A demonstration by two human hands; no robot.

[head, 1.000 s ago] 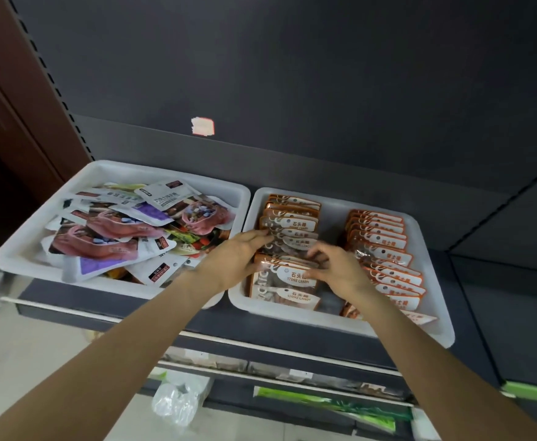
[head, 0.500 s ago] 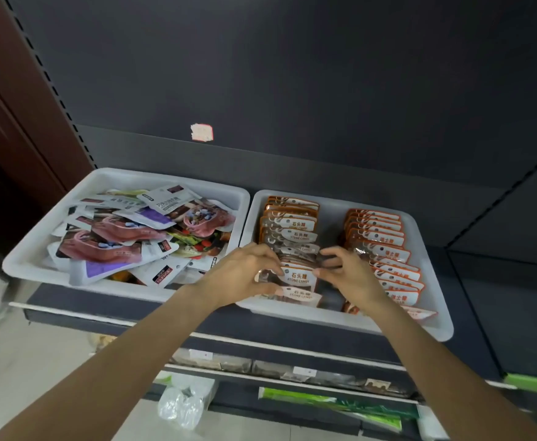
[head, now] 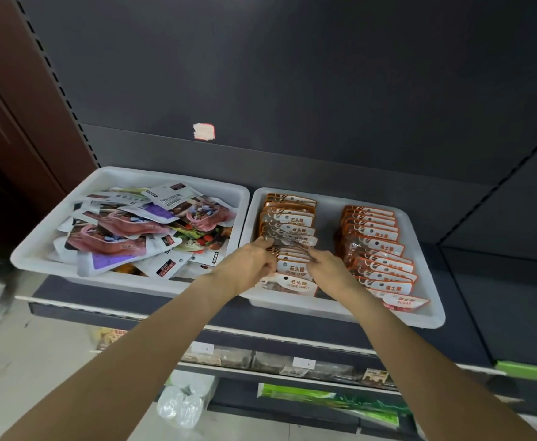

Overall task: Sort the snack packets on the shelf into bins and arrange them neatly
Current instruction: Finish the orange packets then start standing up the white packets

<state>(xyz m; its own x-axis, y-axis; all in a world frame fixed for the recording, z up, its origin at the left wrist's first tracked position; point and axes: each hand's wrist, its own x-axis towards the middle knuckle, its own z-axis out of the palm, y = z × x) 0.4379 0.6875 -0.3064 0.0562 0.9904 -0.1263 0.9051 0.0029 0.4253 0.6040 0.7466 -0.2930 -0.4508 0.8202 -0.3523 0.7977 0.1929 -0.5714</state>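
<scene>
Pinching glossy flat stone-candy packets, left hand and right hand grip curled.

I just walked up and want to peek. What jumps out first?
Two bare hands, left hand and right hand, pinch a row of orange candy packets in the white plastic right bin. Beside it, the white plastic left bin holds a messy pile of pink-and-purple snack packets.
</scene>
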